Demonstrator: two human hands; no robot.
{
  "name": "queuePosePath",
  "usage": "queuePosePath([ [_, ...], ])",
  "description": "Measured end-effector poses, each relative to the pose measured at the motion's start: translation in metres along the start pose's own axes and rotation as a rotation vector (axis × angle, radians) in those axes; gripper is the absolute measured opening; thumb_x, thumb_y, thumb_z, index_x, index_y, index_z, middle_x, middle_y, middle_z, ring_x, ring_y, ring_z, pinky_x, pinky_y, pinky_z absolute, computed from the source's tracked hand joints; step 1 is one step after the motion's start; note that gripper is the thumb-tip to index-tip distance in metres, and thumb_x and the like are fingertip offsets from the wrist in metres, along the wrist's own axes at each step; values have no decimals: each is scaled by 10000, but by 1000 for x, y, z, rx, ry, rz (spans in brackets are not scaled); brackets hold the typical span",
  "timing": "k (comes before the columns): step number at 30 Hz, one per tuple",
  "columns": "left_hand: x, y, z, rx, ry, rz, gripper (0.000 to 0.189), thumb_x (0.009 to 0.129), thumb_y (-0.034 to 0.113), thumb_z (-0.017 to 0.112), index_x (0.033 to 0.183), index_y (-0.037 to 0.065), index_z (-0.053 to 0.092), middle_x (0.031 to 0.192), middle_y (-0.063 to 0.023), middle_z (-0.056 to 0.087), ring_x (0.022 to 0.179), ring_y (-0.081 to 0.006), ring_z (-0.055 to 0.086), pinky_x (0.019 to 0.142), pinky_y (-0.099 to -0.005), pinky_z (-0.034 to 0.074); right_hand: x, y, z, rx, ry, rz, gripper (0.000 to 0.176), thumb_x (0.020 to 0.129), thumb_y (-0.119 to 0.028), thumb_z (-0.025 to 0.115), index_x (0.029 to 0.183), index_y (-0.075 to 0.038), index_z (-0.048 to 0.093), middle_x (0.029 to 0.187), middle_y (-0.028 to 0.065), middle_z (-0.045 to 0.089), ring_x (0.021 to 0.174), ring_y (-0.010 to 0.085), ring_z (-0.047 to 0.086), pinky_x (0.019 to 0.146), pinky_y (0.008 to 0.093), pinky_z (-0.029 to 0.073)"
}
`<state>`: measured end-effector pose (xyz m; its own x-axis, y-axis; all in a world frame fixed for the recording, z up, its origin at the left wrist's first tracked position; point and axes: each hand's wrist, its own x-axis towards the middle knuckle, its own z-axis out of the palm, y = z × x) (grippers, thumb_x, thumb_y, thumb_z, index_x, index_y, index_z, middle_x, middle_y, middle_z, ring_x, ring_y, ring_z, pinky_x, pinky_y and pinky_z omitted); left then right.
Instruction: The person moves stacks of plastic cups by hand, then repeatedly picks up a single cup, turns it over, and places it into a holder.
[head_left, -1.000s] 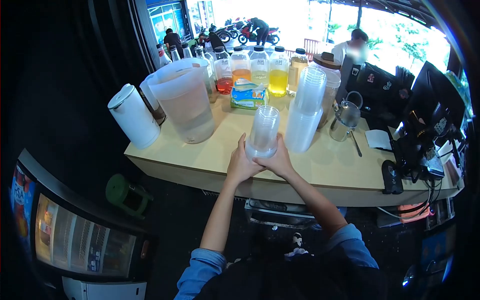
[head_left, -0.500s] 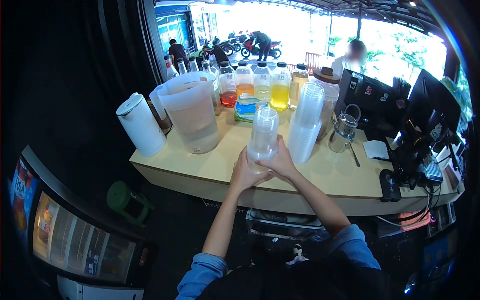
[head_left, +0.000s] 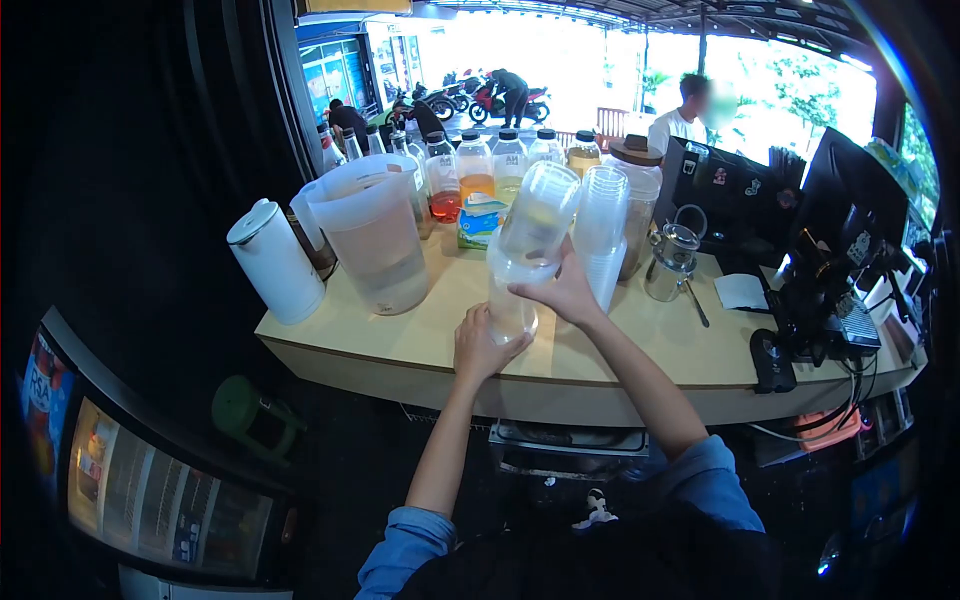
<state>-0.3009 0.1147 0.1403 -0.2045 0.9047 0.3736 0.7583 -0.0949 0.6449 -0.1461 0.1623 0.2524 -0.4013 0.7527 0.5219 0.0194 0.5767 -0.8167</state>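
My left hand (head_left: 486,345) is wrapped round the lower part of a clear plastic container (head_left: 512,312) above the front of the counter. Higher up, my right hand (head_left: 562,290) grips a clear cup stack (head_left: 541,215), which tilts to the right over that container. Directly behind and to the right stands a taller stack of clear cups (head_left: 603,225). A blue and green box (head_left: 481,224) sits behind the held pieces. To the left is a large translucent pitcher (head_left: 370,240) with clear liquid low inside.
A white kettle (head_left: 275,262) stands at the counter's (head_left: 420,345) left. Bottles of coloured liquid (head_left: 476,180) line the back. On the right are a glass press (head_left: 672,262), a spoon (head_left: 697,304) and monitors (head_left: 850,200). A person (head_left: 680,120) is beyond the counter.
My right hand has risen with the upper cups, which now lean to the right. My left hand stays low on the container. The view has shifted slightly, and the person beyond the counter has turned.
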Motion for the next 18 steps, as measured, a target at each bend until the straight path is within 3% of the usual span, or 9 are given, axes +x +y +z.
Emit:
queuePosePath([
  [3,-1,-10,4,92,107,105,856,662,483,748,1274,-1,397,1265,-177,458,1187,-295,455,975,-405,384,-8,1,-13,216,-118,93,867,609,-227,822,1268,47,330,1135,176,549,1046,239,565,931,352,452],
  [5,3,-21,5,-466,326,119,777,786,423,668,1335,-3,321,1312,-161,413,1234,-267,399,1014,-394,337,-17,3,-24,349,-198,189,854,625,-234,812,1278,48,339,1137,176,548,1024,241,574,927,360,458],
  [6,4,-17,-1,-465,334,124,777,786,423,668,1335,-3,321,1312,-161,413,1234,-267,399,1014,-394,337,-24,8,-29,481,-349,205,825,664,-293,776,1288,37,350,1129,177,553,1000,254,583,915,387,465],
  [8,-2,4,-24,-945,368,176,647,878,378,559,1343,4,309,1342,-140,391,1242,-249,381,1031,-381,309,-32,21,-35,614,-502,220,801,702,-351,740,1298,26,362,1121,179,559,976,267,592,903,415,473],
  [10,-8,27,-45,-1068,289,141,661,891,394,515,1383,29,263,1362,-133,376,1263,-245,365,1042,-385,297,-41,35,-35,950,-812,258,764,750,-464,644,1296,2,384,1086,188,577,935,298,604,871,471,481],
  [11,-9,33,-49,-1280,149,185,709,884,429,518,1402,39,231,1368,-124,374,1267,-244,367,1049,-385,296,-44,39,-32,919,-871,226,805,774,-600,552,1296,-9,393,1058,202,588,923,319,605,851,500,480],
  [13,-17,45,-66,-1517,-135,198,815,857,437,564,1439,56,140,1355,-113,382,1258,-237,386,1051,-394,312,-52,42,-28,1001,-896,314,815,785,-633,518,1295,-10,396,1064,202,587,913,314,606,843,495,484],
  [14,-21,42,-67,-1516,-131,186,815,857,437,564,1439,56,140,1355,-113,382,1258,-237,386,1051,-394,312,-56,43,-26,1073,-917,392,828,796,-667,484,1293,-11,399,1070,201,587,902,309,606,835,489,488],
  [18,-34,41,-72,-1526,-102,121,776,803,156,660,1424,72,203,1263,-93,429,1173,-191,451,984,-341,398,-62,26,-23,1069,-825,571,775,854,-669,374,1272,-18,419,1085,180,587,873,291,609,799,466,501],
])
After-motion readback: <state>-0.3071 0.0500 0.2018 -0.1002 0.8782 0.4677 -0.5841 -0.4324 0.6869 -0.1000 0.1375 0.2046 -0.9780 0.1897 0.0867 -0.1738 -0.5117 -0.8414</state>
